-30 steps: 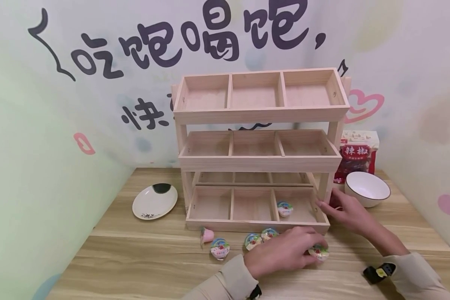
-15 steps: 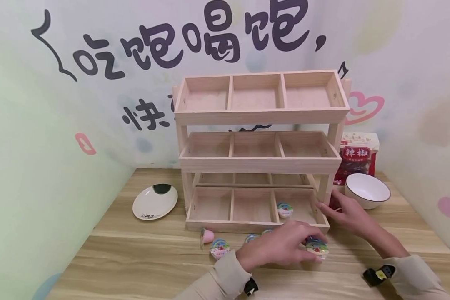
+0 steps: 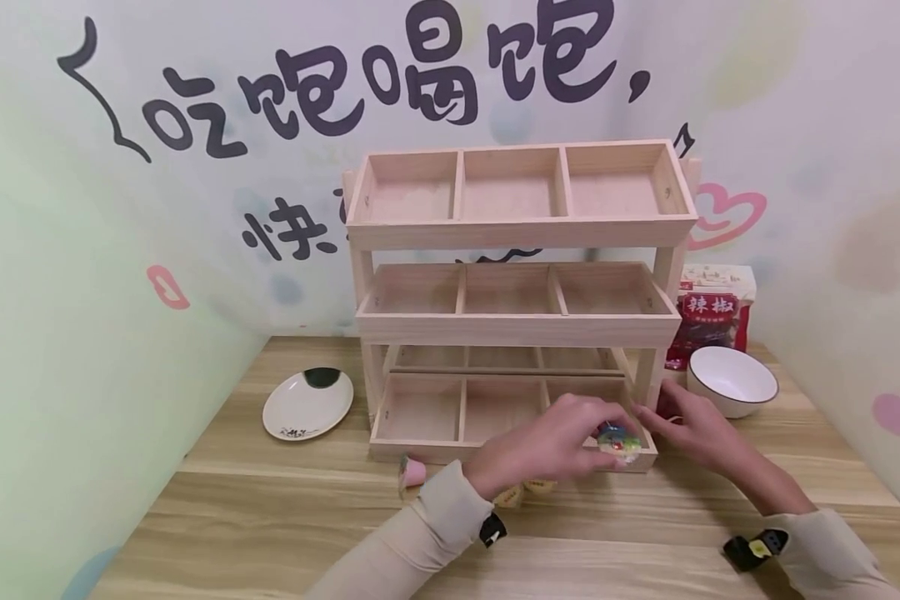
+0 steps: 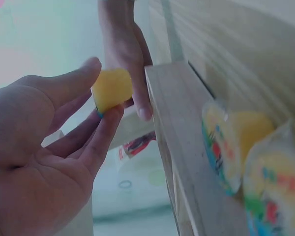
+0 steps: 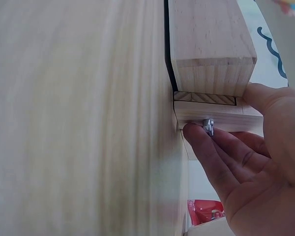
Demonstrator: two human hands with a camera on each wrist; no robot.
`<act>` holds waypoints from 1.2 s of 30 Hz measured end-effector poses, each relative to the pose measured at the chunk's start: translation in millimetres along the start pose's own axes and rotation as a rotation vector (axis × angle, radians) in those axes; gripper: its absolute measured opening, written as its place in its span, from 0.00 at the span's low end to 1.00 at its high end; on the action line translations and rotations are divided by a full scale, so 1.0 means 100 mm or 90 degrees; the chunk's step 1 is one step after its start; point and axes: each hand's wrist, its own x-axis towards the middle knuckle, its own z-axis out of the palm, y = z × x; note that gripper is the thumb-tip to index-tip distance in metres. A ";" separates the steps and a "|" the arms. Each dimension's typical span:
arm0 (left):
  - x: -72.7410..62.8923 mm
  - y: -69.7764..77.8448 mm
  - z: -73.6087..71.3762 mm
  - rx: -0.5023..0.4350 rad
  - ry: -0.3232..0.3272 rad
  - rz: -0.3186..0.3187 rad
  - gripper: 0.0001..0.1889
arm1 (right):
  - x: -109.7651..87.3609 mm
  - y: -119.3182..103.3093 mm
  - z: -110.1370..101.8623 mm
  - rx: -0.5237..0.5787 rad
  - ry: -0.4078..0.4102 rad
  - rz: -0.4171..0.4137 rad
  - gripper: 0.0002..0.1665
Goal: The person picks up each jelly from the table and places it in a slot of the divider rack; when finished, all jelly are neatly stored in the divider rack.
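A: How does the left hand [image 3: 551, 446] lie?

B: Back upward, in the middle right of the head view's lower half. Its arm slants up and rightward from the bottom edge, the sleeve [image 3: 412, 525] ending at the wrist.

A: And its grip?

B: Narrow, on a yellow cup [image 4: 113, 88]. In the left wrist view the thumb presses from above and the fingertips from below, palm facing the camera.

A: Where is that cup in the head view?

B: Right of centre, by the lowest right compartment of the rack [image 3: 525, 233]. I can't tell whether it is over the compartment or just in front.

A: The right hand [image 3: 705, 425]?

B: Reaching up and left from the lower right, at the rack's lower right end. In the right wrist view, its thumb is above and its fingers bent below, clasping the wood; the index fingertip is just beside a bolt [image 5: 208, 127].

A: Anything near?

B: Two loose cups [image 4: 273, 191] at the lower right of the left wrist view, overlapping. A pink cup [image 3: 414, 472] lies tipped on the table [image 3: 270, 517], left of the sleeve in the head view; a bowl [image 3: 731, 375] sits beyond the right hand.
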 end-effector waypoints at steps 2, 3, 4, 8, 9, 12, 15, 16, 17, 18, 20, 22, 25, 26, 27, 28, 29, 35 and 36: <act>0.05 -0.03 -0.02 0.010 0.005 -0.011 0.19 | 0.00 0.00 0.00 0.000 0.005 -0.006 0.31; 0.07 -0.04 -0.02 0.015 0.008 -0.017 0.20 | 0.00 0.01 0.00 0.000 0.008 -0.008 0.30; 0.10 -0.06 -0.02 0.013 0.009 -0.028 0.20 | -0.01 0.01 0.00 0.000 0.010 -0.011 0.29; 0.19 -0.14 0.02 -0.003 0.011 -0.069 0.22 | -0.01 0.01 0.00 0.003 0.016 -0.018 0.28; 0.21 -0.16 0.04 -0.007 0.013 -0.074 0.22 | -0.01 0.02 0.00 0.006 0.014 -0.016 0.29; 0.25 -0.23 0.09 -0.019 0.016 -0.094 0.22 | -0.01 0.01 0.00 0.014 0.009 -0.009 0.30; 0.28 -0.29 0.12 -0.024 0.017 -0.102 0.22 | 0.00 0.00 0.00 0.019 0.007 -0.003 0.31; 0.29 -0.30 0.13 -0.021 0.014 -0.105 0.21 | 0.00 -0.01 0.00 0.019 0.008 -0.003 0.31; 0.30 -0.32 0.14 -0.020 0.011 -0.106 0.22 | 0.00 -0.01 0.00 0.020 0.008 -0.003 0.31; 0.31 -0.33 0.15 -0.016 0.009 -0.107 0.21 | 0.00 -0.01 0.01 0.021 0.008 -0.003 0.31; 0.33 -0.35 0.16 -0.011 0.004 -0.114 0.21 | 0.00 -0.02 0.01 0.023 0.008 -0.003 0.31; 0.35 -0.37 0.18 -0.006 0.000 -0.122 0.20 | 0.00 -0.02 0.01 0.025 0.006 -0.004 0.32; 0.38 -0.41 0.20 -0.002 -0.005 -0.127 0.19 | 0.00 -0.01 0.01 0.024 0.010 -0.005 0.32; 0.39 -0.42 0.21 -0.002 -0.007 -0.128 0.20 | 0.00 -0.01 0.01 0.023 0.012 -0.005 0.32; 0.39 -0.43 0.21 -0.004 -0.010 -0.127 0.20 | 0.00 0.00 0.01 0.021 0.012 -0.005 0.32; 0.39 -0.45 0.22 -0.005 -0.014 -0.125 0.21 | 0.00 0.00 0.01 0.019 0.013 -0.005 0.32; 0.39 -0.46 0.22 -0.006 -0.017 -0.122 0.21 | 0.00 0.00 0.01 0.020 0.013 -0.005 0.32; 0.38 -0.51 0.22 -0.003 -0.036 -0.099 0.27 | 0.00 0.00 0.01 0.026 0.014 -0.009 0.32; 0.38 -0.52 0.22 -0.004 -0.037 -0.097 0.28 | 0.00 0.00 0.01 0.026 0.015 -0.008 0.31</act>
